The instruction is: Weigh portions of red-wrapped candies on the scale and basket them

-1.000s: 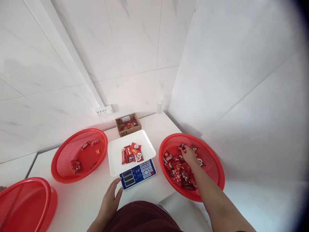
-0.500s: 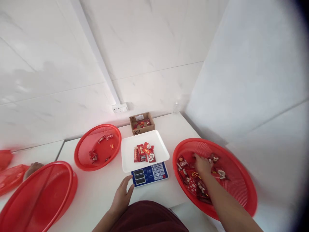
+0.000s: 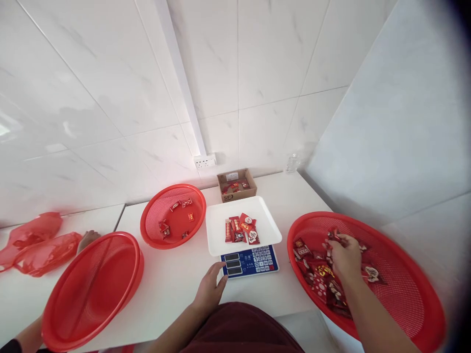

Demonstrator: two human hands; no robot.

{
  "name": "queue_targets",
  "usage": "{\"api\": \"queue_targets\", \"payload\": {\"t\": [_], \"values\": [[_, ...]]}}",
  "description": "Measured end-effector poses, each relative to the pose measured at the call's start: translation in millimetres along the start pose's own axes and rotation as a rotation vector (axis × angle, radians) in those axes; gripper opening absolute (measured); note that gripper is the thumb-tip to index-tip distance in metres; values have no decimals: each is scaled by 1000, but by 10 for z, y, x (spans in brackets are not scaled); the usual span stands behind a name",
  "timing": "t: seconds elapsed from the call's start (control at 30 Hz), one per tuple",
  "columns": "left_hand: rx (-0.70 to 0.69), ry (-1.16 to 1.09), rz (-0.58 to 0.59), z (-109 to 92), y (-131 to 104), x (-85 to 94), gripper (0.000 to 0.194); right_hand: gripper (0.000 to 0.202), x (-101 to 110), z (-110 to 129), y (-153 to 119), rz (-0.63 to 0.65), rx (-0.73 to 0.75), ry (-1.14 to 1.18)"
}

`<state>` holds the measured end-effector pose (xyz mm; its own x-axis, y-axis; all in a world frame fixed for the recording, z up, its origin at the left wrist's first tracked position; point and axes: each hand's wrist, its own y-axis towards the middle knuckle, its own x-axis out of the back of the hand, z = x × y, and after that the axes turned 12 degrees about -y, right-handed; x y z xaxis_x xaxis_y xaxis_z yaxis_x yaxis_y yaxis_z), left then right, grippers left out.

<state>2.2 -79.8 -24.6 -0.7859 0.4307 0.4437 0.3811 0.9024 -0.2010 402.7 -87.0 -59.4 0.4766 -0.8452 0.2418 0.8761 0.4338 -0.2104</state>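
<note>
My right hand (image 3: 346,257) is over the large red basket (image 3: 412,245) on the right, its fingers closed on a small red-wrapped candy (image 3: 335,236). Below it, several wrapped candies (image 3: 319,284) lie heaped in the basket. At the left edge of the blue digital scale (image 3: 250,260), my left hand (image 3: 210,289) rests with thumb and fingers apart, fingertips at the display side, holding nothing. A white tray (image 3: 217,233) sits on top of the scale. In the tray's middle lies a small pile of red candy packets (image 3: 241,228).
Behind the tray stands a cardboard box (image 3: 239,194) with candies inside. A red basket (image 3: 147,223) at centre left holds several candies; another red basket (image 3: 128,294) is nearer. Red plastic bags (image 3: 47,255) and another person's hand (image 3: 88,239) are far left. A clear bottle (image 3: 293,163) stands by the wall.
My right hand has lifted from the candy heap and now pinches a candy. My left hand stays by the scale. The view has shifted, so everything appears farther right.
</note>
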Motion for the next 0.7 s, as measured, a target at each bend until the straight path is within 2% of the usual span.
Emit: {"api": "queue_targets", "payload": {"t": [0.07,0.17,0.23,0.37,0.43,0.53,0.7], "values": [[8,-28,1,14,-12,14,36,37,-108,214,-226,83,-97,160],[21,-102,9,-22,-11,13,35,38,-312,425,-661,317,-148,177],[24,-197,48,-93,20,-12,35,33,-466,476,-1004,516,-120,105],[86,-484,186,-276,140,-69,38,24,-739,472,-1673,1066,-38,-158],[155,-563,224,-322,178,-65,34,22,-817,455,-1913,1242,27,-256],[234,-561,215,-281,147,-26,26,22,-836,395,-2096,1301,52,-337],[289,-496,280,-108,-33,10,21,19,-733,183,-2139,1379,75,-482]]}}
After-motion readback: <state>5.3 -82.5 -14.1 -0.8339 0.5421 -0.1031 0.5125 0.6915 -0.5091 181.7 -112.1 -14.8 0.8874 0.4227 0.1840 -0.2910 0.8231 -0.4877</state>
